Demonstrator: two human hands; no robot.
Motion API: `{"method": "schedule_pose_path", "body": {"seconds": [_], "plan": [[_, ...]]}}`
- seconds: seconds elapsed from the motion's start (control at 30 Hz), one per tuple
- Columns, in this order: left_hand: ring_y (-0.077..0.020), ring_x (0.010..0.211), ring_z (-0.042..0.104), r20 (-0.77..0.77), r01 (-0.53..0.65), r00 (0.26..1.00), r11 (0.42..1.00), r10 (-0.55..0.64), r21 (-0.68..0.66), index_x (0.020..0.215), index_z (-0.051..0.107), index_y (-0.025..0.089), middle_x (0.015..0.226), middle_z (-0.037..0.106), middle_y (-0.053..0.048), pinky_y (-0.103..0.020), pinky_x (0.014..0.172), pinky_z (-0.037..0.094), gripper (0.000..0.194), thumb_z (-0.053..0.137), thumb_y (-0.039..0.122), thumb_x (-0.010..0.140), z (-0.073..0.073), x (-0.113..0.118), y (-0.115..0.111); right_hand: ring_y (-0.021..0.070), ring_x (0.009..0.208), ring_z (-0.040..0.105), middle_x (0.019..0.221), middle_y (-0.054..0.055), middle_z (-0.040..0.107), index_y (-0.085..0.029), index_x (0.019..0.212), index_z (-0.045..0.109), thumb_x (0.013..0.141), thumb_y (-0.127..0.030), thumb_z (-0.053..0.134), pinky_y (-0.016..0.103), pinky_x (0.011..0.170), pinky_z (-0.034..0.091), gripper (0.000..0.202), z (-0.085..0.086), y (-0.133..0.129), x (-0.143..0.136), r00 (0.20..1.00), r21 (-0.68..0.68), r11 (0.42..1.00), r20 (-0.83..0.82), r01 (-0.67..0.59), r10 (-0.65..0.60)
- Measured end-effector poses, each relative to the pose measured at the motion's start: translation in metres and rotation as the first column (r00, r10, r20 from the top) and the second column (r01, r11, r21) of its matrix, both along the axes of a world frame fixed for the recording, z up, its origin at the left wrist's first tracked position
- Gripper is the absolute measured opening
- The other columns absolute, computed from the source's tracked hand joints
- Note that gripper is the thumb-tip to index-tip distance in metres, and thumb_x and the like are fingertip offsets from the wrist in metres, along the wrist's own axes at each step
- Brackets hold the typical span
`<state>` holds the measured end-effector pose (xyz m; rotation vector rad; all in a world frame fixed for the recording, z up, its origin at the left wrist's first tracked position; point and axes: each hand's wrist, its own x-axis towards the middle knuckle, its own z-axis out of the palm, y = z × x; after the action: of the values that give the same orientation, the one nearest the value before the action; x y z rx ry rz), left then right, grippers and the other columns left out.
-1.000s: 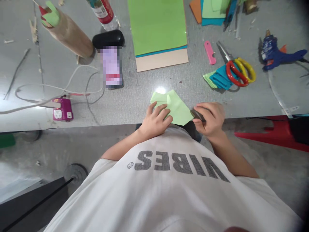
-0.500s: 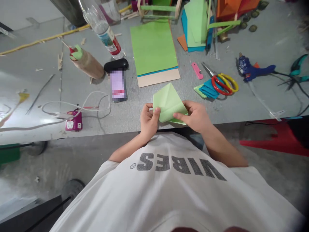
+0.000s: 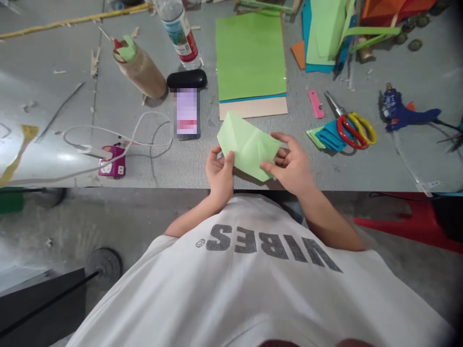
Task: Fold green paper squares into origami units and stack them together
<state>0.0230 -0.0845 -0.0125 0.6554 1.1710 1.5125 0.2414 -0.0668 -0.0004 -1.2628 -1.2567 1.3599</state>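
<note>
A creased, light green paper (image 3: 247,147) is held over the table's front edge, its top corner close to a stack of green, blue and cream sheets (image 3: 251,58). My left hand (image 3: 220,174) pinches its lower left side, thumb on top. At its right side, my right hand (image 3: 292,166) grips it with the thumb on the face and the fingers behind. Right of that hand lie small folded blue and green papers (image 3: 331,135), partly under red and yellow scissors (image 3: 352,129).
On the table (image 3: 195,168) stand a plastic bottle (image 3: 183,38) and a brown bottle (image 3: 141,72). A phone (image 3: 187,113), a black case (image 3: 187,79), a purple socket block (image 3: 114,161) with a white cable, a pink cutter (image 3: 316,103) and a blue glue gun (image 3: 401,111) lie around.
The green paper has been turned and spread wider between my hands, its pointed top now toward the left. The camera view has shifted, so the table items appear higher, many farther right.
</note>
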Motion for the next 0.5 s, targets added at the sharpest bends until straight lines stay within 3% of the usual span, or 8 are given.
{"method": "schedule_pose_path", "body": {"seconds": [0.1, 0.23, 0.3, 0.37, 0.43, 0.5], "plan": [[-0.0187, 0.088, 0.087, -0.070, 0.160, 0.985, 0.987, -0.157, 0.035, 0.124, 0.077, 0.028, 0.103, 0.091, -0.002, -0.032, 0.086, 0.070, 0.068, 0.108, 0.078, 0.091, 0.003, -0.013, 0.007, 0.0274, 0.084, 0.080, 0.103, 0.003, 0.088, -0.037, 0.165, 0.066, 0.088, -0.065, 0.107, 0.047, 0.081, 0.073, 0.092, -0.007, 0.003, 0.008, 0.992, 0.057, 0.996, 0.105, 0.068, -0.073], [-0.0194, 0.086, 0.081, -0.399, 0.358, 0.870, 0.928, -0.291, 0.105, 0.108, 0.084, 0.027, 0.097, 0.088, -0.004, -0.034, 0.082, 0.065, 0.051, 0.099, 0.075, 0.100, 0.005, -0.052, 0.026, 0.0270, 0.074, 0.068, 0.088, 0.000, 0.076, -0.039, 0.166, 0.071, 0.100, -0.063, 0.095, 0.049, 0.076, 0.066, 0.074, -0.013, 0.014, 0.037, 0.930, 0.163, 0.987, 0.364, -0.012, -0.049], [-0.0233, 0.096, 0.083, -0.595, 0.485, 0.727, 0.869, -0.342, 0.093, 0.101, 0.085, 0.027, 0.102, 0.088, -0.006, -0.041, 0.096, 0.066, 0.044, 0.098, 0.069, 0.101, 0.003, -0.069, 0.034, 0.0328, 0.089, 0.075, 0.103, 0.006, 0.081, -0.036, 0.171, 0.069, 0.105, -0.062, 0.090, 0.056, 0.088, 0.067, 0.075, -0.013, 0.016, 0.046, 0.854, 0.250, 0.966, 0.515, -0.071, -0.071], [-0.0265, 0.103, 0.082, -0.726, 0.572, 0.586, 0.818, -0.360, 0.055, 0.102, 0.086, 0.027, 0.109, 0.089, -0.007, -0.054, 0.120, 0.062, 0.039, 0.099, 0.063, 0.098, -0.002, -0.079, 0.037, 0.0414, 0.114, 0.078, 0.127, 0.016, 0.083, -0.031, 0.172, 0.069, 0.109, -0.060, 0.085, 0.065, 0.103, 0.065, 0.071, -0.011, 0.015, 0.048, 0.744, 0.352, 0.926, 0.654, -0.138, -0.138], [-0.0270, 0.101, 0.081, -0.788, 0.595, 0.504, 0.804, -0.354, 0.019, 0.103, 0.083, 0.026, 0.107, 0.087, -0.006, -0.067, 0.139, 0.049, 0.036, 0.098, 0.058, 0.097, -0.009, -0.082, 0.036, 0.0464, 0.131, 0.075, 0.144, 0.021, 0.080, -0.029, 0.159, 0.078, 0.115, -0.056, 0.078, 0.069, 0.114, 0.059, 0.052, -0.008, 0.011, 0.045, 0.619, 0.421, 0.876, 0.760, -0.236, -0.198], [-0.0250, 0.091, 0.075, -0.813, 0.576, 0.473, 0.818, -0.339, -0.006, 0.099, 0.075, 0.025, 0.091, 0.078, -0.002, -0.073, 0.144, 0.042, 0.031, 0.092, 0.052, 0.102, -0.015, -0.080, 0.035, 0.0442, 0.133, 0.073, 0.142, 0.019, 0.081, -0.029, 0.138, 0.087, 0.122, -0.043, 0.065, 0.067, 0.116, 0.054, 0.030, -0.006, 0.006, 0.039, 0.536, 0.437, 0.810, 0.823, -0.391, -0.186]]}}
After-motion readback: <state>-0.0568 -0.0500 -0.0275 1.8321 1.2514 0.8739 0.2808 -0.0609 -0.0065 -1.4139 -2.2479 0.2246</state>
